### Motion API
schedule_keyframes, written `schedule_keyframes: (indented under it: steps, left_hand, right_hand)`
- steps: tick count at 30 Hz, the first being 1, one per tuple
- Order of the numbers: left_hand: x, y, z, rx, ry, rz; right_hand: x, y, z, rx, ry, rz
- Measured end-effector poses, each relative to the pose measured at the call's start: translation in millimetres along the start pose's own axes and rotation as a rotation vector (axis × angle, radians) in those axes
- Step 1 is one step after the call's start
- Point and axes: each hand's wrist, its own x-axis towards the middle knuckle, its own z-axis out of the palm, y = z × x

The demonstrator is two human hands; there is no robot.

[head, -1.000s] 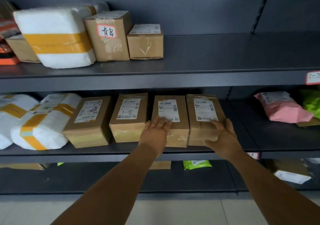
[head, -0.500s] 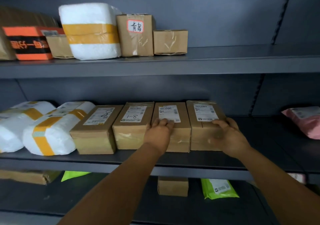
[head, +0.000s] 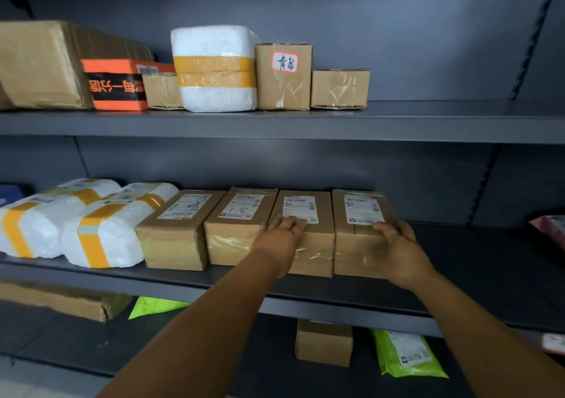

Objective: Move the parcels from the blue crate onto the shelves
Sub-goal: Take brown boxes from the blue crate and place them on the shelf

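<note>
On the middle shelf point(head: 489, 244), across the centre of the frame, four brown cardboard parcels stand side by side with white shipping labels on top. Left to right: one with a handwritten "8" point(head: 180, 229), one marked "1-8" point(head: 237, 226), the third parcel point(head: 308, 232) and the fourth parcel point(head: 357, 232), the last three wrapped in clear tape across their fronts. To their left, at the frame's left edge, lie two white foam parcels point(head: 101, 232) banded with yellow tape.

The left hand point(head: 279, 238) lies flat and open on the near top edge of the third parcel, fingertips on its label. The right hand point(head: 397, 250) is curled round the near right corner of the fourth parcel, gripping it.

Compared with half a second ago, both hands sit on the same two parcels, the right hand wrapped a little further round its corner; the row looks unmoved, and the view has shifted slightly so the shelves sit further right.

The upper shelf point(head: 428, 119) carries, left to right, a large brown box point(head: 39, 64), an orange-and-black box point(head: 116, 85), a small carton point(head: 162, 91), a white foam box point(head: 214, 67), a tall labelled carton point(head: 284, 76) and a low carton point(head: 339, 88). The bottom shelf holds a flat brown parcel point(head: 55, 299), green mailers point(head: 406, 355) and a small box point(head: 324, 342).
</note>
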Motion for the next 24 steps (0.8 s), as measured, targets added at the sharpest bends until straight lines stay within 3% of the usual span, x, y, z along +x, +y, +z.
schedule_keyframes:
  steps: [11,16,24]
  left_hand:
    - [-14.4,-7.7,-1.6,-0.003,-0.030,-0.003]
    - [-25.6,-10.3,-4.6,0.077,0.049,0.014]
    - [-13.4,-1.7,8.7,0.153,0.026,-0.049]
  right_hand:
    - [-0.7,-28.2,8.1,-0.344,-0.013,0.034]
    - [-3.9,-38.3,18.4,-0.394,-0.017,-0.101]
    - [2.5,-31.1,14.3,-0.342,-0.122,-0.161]
